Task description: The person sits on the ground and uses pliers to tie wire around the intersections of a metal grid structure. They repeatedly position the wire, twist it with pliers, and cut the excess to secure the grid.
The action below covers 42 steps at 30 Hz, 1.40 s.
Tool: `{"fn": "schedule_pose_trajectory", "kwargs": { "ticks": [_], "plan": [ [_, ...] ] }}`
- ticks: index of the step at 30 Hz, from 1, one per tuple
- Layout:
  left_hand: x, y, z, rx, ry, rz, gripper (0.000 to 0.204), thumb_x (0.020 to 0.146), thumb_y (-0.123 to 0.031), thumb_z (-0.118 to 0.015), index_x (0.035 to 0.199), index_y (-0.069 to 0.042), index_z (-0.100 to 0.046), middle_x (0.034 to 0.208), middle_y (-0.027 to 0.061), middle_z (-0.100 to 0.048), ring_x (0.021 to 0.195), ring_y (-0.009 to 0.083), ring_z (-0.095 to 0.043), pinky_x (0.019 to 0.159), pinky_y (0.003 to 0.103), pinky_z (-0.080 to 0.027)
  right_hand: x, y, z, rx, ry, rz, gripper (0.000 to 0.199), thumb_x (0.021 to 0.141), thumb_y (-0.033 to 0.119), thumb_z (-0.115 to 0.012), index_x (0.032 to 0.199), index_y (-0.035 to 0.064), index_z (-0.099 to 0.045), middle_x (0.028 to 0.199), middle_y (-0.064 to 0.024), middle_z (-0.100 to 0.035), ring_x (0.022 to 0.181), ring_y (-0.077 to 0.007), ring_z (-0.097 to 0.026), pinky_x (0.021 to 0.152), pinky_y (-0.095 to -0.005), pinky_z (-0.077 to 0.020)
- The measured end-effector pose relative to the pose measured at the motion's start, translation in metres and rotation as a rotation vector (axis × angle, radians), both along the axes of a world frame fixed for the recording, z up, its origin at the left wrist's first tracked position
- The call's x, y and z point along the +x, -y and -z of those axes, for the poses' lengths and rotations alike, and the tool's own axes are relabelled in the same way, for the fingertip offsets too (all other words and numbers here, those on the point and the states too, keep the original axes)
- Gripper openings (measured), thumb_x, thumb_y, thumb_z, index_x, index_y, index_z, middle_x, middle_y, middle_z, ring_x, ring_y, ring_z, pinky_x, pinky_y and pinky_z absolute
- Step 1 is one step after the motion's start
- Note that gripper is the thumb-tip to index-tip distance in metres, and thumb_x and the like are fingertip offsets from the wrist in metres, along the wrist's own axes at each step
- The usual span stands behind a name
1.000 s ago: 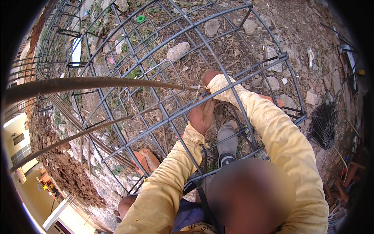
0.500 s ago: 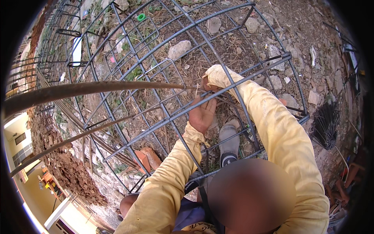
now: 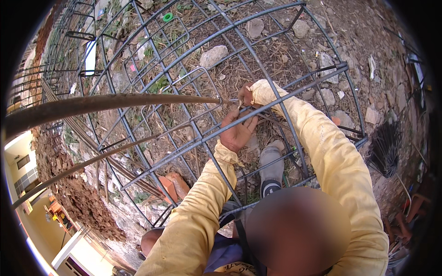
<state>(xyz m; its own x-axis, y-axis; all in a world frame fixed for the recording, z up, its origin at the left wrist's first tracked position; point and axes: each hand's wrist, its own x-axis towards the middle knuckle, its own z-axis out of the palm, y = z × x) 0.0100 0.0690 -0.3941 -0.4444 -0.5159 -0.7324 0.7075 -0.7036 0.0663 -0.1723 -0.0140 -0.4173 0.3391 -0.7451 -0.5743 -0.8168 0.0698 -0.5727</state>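
Left hand: the left hand (image 3: 237,133) is curled around a bar of the rebar cage (image 3: 294,152), fingers closed on the steel just below a crossing.
Right hand: the right hand (image 3: 247,95) is pinched shut on something thin at the same crossing; it looks like tie wire (image 3: 240,104), though it is too small to tell for sure.
Cage: it stands around the person, whose grey shoe (image 3: 271,168) rests inside it on the ground.
Long bar: a rusty rod (image 3: 115,103) runs in from the left and ends just beside the right hand.
Progress: judging by the hands, this joint is mid-tie; many bars are already in place as a grid, and whether other crossings are tied cannot be told.
Ground: stones (image 3: 212,56), dry grass and broken brick (image 3: 175,186) lie under the cage.
Packages and signs: none readable; a small green ring (image 3: 168,17) and a white flat strip (image 3: 90,57) lie at the far top left.
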Motion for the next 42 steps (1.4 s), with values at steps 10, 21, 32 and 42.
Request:
{"fn": "schedule_pose_trajectory", "kwargs": {
  "ticks": [10,21,32,42],
  "plan": [
    [0.008,-0.001,0.009,-0.037,-0.003,0.026,0.034,0.093,-0.022,-0.062,0.125,-0.010,-0.054,0.116,0.0115,-0.059,0.111,0.0260,-0.055,0.103,0.045,-0.044,0.004,0.006,-0.026,0.151,0.105,-0.011,0.034,0.076,0.029,-0.065,0.108,0.0194,-0.072,0.089,-0.0109,-0.071,0.084,-0.0256,-0.067,0.075,-0.0391,-0.0515],
    [0.006,0.000,0.003,-0.105,-0.068,0.061,0.053,0.095,-0.015,-0.057,0.144,-0.023,-0.040,0.116,0.0097,-0.061,0.111,0.0251,-0.058,0.102,0.045,-0.044,0.001,0.012,-0.028,0.242,0.080,-0.068,0.041,0.074,0.025,-0.062,0.114,0.0209,-0.070,0.095,-0.0114,-0.072,0.088,-0.0258,-0.069,0.077,-0.0389,-0.0525],
    [-0.001,-0.003,0.008,-0.022,0.005,-0.038,0.030,0.098,-0.018,-0.056,0.126,-0.009,-0.055,0.115,0.0147,-0.062,0.113,0.0294,-0.057,0.102,0.043,-0.048,-0.011,-0.003,-0.059,0.069,0.185,0.190,0.027,0.076,0.033,-0.067,0.094,0.0149,-0.075,0.085,-0.0135,-0.072,0.083,-0.0313,-0.069,0.074,-0.0392,-0.0544],
    [-0.026,-0.014,0.004,0.154,0.066,-0.202,0.024,0.090,-0.008,-0.063,0.112,-0.006,-0.052,0.114,0.0139,-0.059,0.116,0.0290,-0.055,0.106,0.047,-0.045,-0.018,-0.004,-0.015,0.074,0.055,0.036,0.034,0.072,0.036,-0.068,0.098,0.0134,-0.073,0.088,-0.0162,-0.070,0.084,-0.0329,-0.067,0.074,-0.0410,-0.0536]
  ]
}}
